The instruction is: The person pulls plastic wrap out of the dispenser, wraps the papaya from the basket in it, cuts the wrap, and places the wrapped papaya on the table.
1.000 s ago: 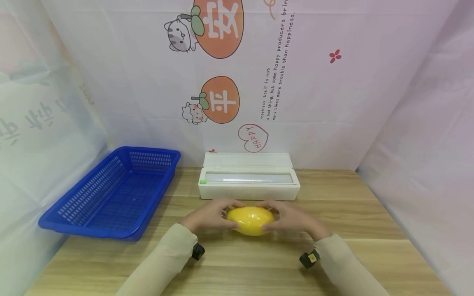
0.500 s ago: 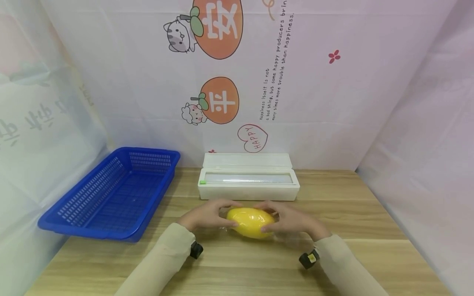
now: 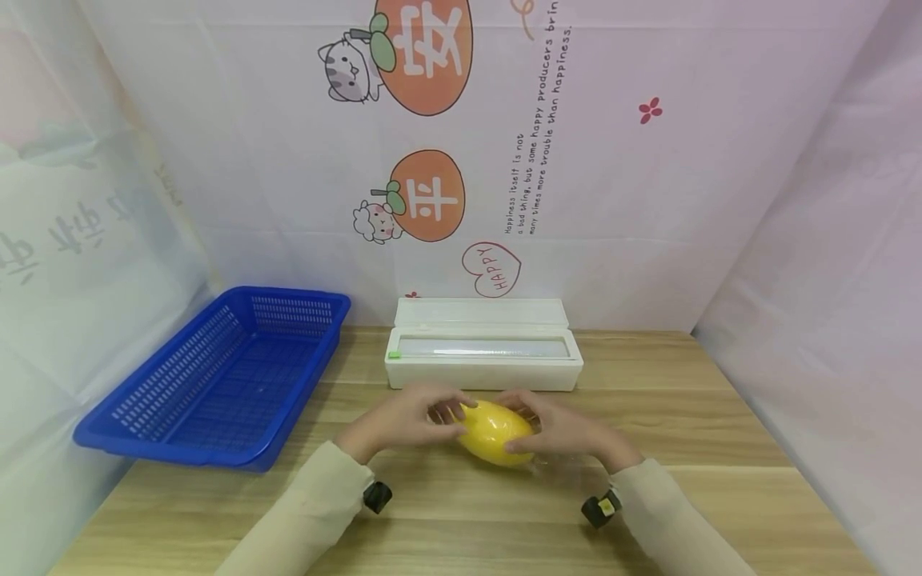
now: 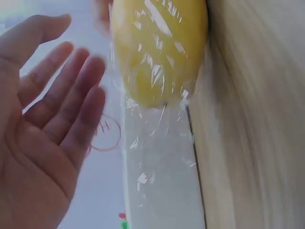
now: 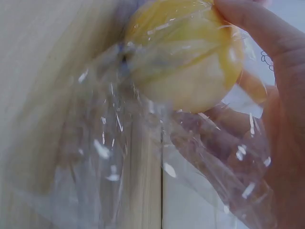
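Observation:
A yellow oval fruit [image 3: 495, 436] in clear cling film [image 5: 107, 157] is near the middle of the table, tilted with its right end nearer me. My right hand [image 3: 565, 426] holds its right end, thumb in front and fingers behind. Loose film trails off that end across the palm in the right wrist view. My left hand [image 3: 410, 418] is at the fruit's left end. In the left wrist view its fingers [image 4: 78, 90] are relaxed and spread, apart from the fruit, with film hanging past the fruit's end.
Behind the hands stands a white cling film box [image 3: 484, 376] with its lid raised. A blue basket [image 3: 245, 392] sits at the left of the wooden table [image 3: 461, 520]. A printed white cloth [image 3: 605, 200] hangs at the back and sides.
My left hand has drawn its fingers off the fruit's left end. The fruit has turned, its right end dropping toward me, while my right hand keeps hold of it.

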Action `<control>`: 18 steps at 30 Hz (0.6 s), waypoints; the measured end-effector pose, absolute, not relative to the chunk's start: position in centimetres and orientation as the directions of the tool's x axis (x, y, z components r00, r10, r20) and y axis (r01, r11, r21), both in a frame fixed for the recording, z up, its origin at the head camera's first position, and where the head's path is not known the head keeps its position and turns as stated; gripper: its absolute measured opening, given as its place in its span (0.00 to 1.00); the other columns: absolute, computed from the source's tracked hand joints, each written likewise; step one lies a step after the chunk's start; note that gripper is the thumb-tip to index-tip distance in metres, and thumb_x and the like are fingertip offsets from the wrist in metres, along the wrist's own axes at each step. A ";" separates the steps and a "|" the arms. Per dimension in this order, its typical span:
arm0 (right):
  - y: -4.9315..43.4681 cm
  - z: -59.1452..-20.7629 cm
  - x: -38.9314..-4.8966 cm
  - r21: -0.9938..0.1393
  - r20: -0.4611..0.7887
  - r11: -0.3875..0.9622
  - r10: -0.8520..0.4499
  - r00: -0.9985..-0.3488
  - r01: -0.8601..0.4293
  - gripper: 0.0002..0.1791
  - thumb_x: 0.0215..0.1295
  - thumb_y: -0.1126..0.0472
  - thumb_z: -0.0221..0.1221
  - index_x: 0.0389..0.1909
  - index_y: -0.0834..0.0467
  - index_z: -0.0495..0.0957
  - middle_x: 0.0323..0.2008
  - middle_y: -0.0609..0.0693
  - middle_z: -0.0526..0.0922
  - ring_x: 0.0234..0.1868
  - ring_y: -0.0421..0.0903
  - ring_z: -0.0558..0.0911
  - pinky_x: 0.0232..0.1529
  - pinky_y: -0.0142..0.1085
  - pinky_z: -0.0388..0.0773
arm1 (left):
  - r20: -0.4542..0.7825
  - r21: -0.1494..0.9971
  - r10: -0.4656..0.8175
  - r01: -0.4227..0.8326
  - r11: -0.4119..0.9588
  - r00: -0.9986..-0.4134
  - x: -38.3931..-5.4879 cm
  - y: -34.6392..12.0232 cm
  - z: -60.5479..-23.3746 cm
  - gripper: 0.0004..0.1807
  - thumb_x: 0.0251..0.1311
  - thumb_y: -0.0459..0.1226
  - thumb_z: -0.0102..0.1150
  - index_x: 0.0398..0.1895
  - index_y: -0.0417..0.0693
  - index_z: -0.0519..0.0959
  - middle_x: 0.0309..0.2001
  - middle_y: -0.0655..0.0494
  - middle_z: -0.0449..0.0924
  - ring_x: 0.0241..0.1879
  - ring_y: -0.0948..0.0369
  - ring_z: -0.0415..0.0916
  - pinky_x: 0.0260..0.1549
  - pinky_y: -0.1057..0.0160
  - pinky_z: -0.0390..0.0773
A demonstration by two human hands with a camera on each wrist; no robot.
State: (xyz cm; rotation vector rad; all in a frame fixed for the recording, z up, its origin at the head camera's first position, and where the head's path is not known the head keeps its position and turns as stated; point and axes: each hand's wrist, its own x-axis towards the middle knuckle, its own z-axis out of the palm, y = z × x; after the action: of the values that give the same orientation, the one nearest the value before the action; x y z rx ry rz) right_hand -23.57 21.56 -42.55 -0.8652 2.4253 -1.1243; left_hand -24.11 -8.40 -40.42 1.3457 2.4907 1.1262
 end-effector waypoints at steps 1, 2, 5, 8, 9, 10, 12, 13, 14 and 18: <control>21.5 -42.6 -23.5 -0.774 -0.041 0.501 -0.648 -0.760 -0.386 0.40 0.61 0.44 0.69 0.71 0.44 0.62 0.64 0.49 0.73 0.62 0.50 0.74 0.61 0.51 0.72 | 0.231 0.656 0.767 0.678 0.331 -0.598 -23.9 -8.3 -40.5 0.18 0.65 0.42 0.66 0.56 0.47 0.80 0.43 0.59 0.84 0.40 0.68 0.81 0.42 0.67 0.81; 21.5 -42.6 -23.5 -0.776 -0.039 0.497 -0.651 -0.758 -0.388 0.41 0.61 0.45 0.69 0.72 0.45 0.61 0.64 0.50 0.73 0.63 0.50 0.73 0.62 0.53 0.71 | 0.212 0.667 0.776 0.668 0.330 -0.594 -23.8 -8.2 -40.6 0.18 0.66 0.41 0.66 0.56 0.47 0.80 0.42 0.58 0.85 0.39 0.69 0.81 0.41 0.68 0.81; 21.5 -42.7 -23.4 -0.775 -0.028 0.489 -0.659 -0.751 -0.400 0.39 0.63 0.45 0.68 0.72 0.43 0.62 0.65 0.49 0.73 0.64 0.51 0.72 0.63 0.58 0.69 | 0.179 0.677 0.781 0.651 0.343 -0.598 -23.5 -7.9 -41.2 0.17 0.67 0.41 0.64 0.56 0.48 0.79 0.43 0.59 0.84 0.40 0.70 0.80 0.41 0.70 0.81; 21.5 -42.7 -23.3 -0.763 -0.024 0.493 -0.668 -0.744 -0.418 0.35 0.66 0.44 0.65 0.72 0.42 0.65 0.66 0.46 0.72 0.64 0.50 0.72 0.64 0.59 0.68 | 0.179 0.685 0.775 0.642 0.344 -0.606 -23.4 -7.7 -42.0 0.16 0.67 0.41 0.64 0.56 0.49 0.79 0.44 0.60 0.83 0.42 0.69 0.80 0.41 0.70 0.81; 21.5 -42.7 -23.3 -0.760 -0.022 0.494 -0.670 -0.742 -0.424 0.33 0.68 0.44 0.63 0.71 0.41 0.65 0.66 0.45 0.72 0.64 0.50 0.72 0.64 0.58 0.68 | 0.180 0.692 0.772 0.636 0.341 -0.610 -23.5 -7.7 -42.2 0.16 0.67 0.41 0.64 0.56 0.49 0.79 0.44 0.60 0.83 0.42 0.69 0.80 0.41 0.69 0.81; 21.5 -42.6 -23.3 -0.755 -0.019 0.496 -0.670 -0.742 -0.429 0.31 0.70 0.44 0.61 0.71 0.41 0.66 0.66 0.45 0.72 0.64 0.51 0.72 0.63 0.58 0.69 | 0.177 0.701 0.768 0.627 0.341 -0.616 -23.5 -7.6 -42.3 0.16 0.68 0.41 0.64 0.56 0.50 0.78 0.44 0.60 0.83 0.43 0.68 0.80 0.42 0.69 0.81; 21.6 -42.6 -23.2 -0.749 -0.016 0.500 -0.669 -0.743 -0.434 0.28 0.74 0.45 0.56 0.71 0.42 0.66 0.66 0.48 0.72 0.64 0.53 0.73 0.61 0.58 0.71 | 0.176 0.711 0.757 0.613 0.344 -0.629 -23.6 -7.6 -42.6 0.16 0.68 0.42 0.63 0.56 0.52 0.78 0.45 0.61 0.82 0.44 0.68 0.79 0.43 0.69 0.80; 21.6 -42.5 -23.2 -0.747 -0.016 0.504 -0.666 -0.746 -0.433 0.26 0.75 0.45 0.55 0.71 0.42 0.66 0.66 0.49 0.73 0.63 0.54 0.74 0.60 0.58 0.72 | 0.175 0.716 0.752 0.607 0.346 -0.635 -23.6 -7.6 -42.7 0.16 0.68 0.43 0.63 0.56 0.53 0.78 0.46 0.61 0.82 0.44 0.68 0.79 0.43 0.68 0.80; 21.7 -42.4 -23.1 -0.744 -0.017 0.510 -0.660 -0.751 -0.431 0.25 0.76 0.45 0.53 0.70 0.42 0.66 0.65 0.51 0.74 0.62 0.54 0.75 0.58 0.58 0.73 | 0.175 0.716 0.746 0.604 0.351 -0.642 -23.6 -7.6 -42.7 0.16 0.68 0.43 0.63 0.57 0.54 0.78 0.46 0.62 0.82 0.45 0.68 0.79 0.44 0.68 0.80; 21.7 -42.3 -22.9 -0.738 -0.032 0.527 -0.651 -0.759 -0.421 0.23 0.76 0.45 0.52 0.69 0.40 0.65 0.55 0.53 0.80 0.55 0.52 0.79 0.50 0.53 0.78 | 0.192 0.712 0.737 0.609 0.350 -0.648 -23.8 -7.6 -42.8 0.17 0.68 0.43 0.63 0.58 0.53 0.77 0.49 0.61 0.81 0.48 0.65 0.79 0.47 0.67 0.79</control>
State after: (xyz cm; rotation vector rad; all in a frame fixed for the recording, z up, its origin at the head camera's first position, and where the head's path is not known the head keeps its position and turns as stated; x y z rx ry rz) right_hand -22.93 21.73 -42.30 -0.8926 2.4658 -1.0705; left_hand -23.82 -7.55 -42.80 1.2302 2.4434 1.1788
